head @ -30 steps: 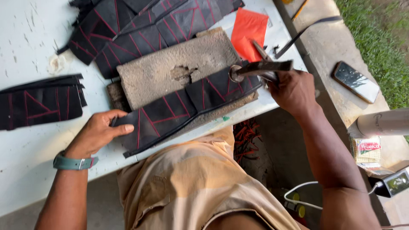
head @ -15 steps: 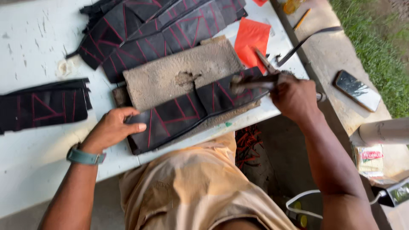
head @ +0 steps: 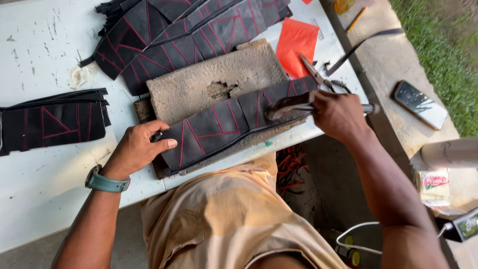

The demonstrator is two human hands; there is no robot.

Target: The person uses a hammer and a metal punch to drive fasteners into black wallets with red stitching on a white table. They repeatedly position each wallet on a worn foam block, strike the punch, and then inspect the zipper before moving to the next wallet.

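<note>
A metal hammer-like tool [head: 298, 105] is being gripped in the right hand [head: 338, 115], the fingers being wrapped fully round its handle, and its dark head is being rested on the right end of a black strip with red stitching [head: 226, 127]. The strip is being held down at its opposite, left end by the left hand [head: 137, 149], whose fingers are being kept mostly extended and pressed flat on it, nothing being clasped. Between the two hands the strip is being stretched slantwise, lying along the near edge of a worn grey block [head: 214, 82], which is being supported by the white table [head: 45, 184]. Just beyond the right hand, scissors [head: 314, 73] are being left beside an orange sheet [head: 297, 41]. Further black stitched pieces [head: 189, 35] are being kept piled behind the block, and another stack [head: 52, 122] is being kept to the left of the left hand. Well apart to the right, a phone [head: 419, 104] is being left on a concrete ledge [head: 388, 60].
</note>
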